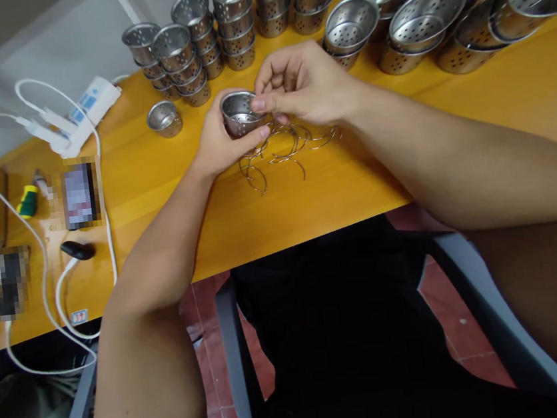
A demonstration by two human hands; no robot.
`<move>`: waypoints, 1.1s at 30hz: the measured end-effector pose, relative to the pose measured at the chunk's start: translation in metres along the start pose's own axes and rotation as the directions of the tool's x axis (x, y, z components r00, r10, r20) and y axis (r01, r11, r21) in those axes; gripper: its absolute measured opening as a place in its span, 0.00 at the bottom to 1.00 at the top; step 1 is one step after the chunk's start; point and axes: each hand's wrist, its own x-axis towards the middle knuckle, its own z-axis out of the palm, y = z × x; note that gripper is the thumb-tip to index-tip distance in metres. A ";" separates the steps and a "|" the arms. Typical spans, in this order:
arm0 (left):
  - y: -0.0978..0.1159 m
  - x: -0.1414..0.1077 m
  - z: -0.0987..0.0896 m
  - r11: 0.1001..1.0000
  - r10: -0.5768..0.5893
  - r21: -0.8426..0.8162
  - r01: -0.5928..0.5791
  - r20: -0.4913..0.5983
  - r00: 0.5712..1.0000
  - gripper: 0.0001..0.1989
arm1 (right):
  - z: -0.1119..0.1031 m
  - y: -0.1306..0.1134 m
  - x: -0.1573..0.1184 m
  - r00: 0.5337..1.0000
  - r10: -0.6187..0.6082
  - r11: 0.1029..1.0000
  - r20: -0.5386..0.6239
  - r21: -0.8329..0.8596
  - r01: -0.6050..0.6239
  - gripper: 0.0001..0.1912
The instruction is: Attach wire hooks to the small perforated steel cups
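A small perforated metal cup [242, 116] is wrapped by the fingers and thumb of my left hand [224, 138], its opening tilted toward me. My right hand [302, 89] is at the cup's right rim, thumb and fingers pinched together there; what they pinch, if anything, is too small to make out. Several thin curved metal wires [285, 144] lie loose on the table just below both hands. A single small metal cup [164, 120] stands on the table to the left of my left hand.
Stacks of small perforated cups [234, 23] line the back, with larger stacked ones [425, 21] at the right. A power strip [91, 113] with white cables, a blurred phone [79, 195], a green-yellow object [29, 201] and a black object [77, 250] occupy the table's [160, 229] left side.
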 end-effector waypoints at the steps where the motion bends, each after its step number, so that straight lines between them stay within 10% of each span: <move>1: 0.001 0.000 0.000 1.000 0.007 0.002 -0.007 -0.002 1.000 0.38 | 0.000 0.000 0.000 1.000 0.011 1.000 -0.001 0.005 -0.011 0.27; 24: 0.006 0.002 0.000 0.998 0.015 0.060 -0.014 -0.031 0.999 0.33 | 0.016 -0.020 -0.004 0.981 0.177 0.983 -0.083 -0.027 -0.180 0.28; 33: -0.004 0.003 0.002 0.998 0.001 0.070 0.007 -0.114 0.993 0.39 | 0.011 -0.017 -0.009 0.985 -0.038 0.925 -0.171 -0.380 -0.030 0.25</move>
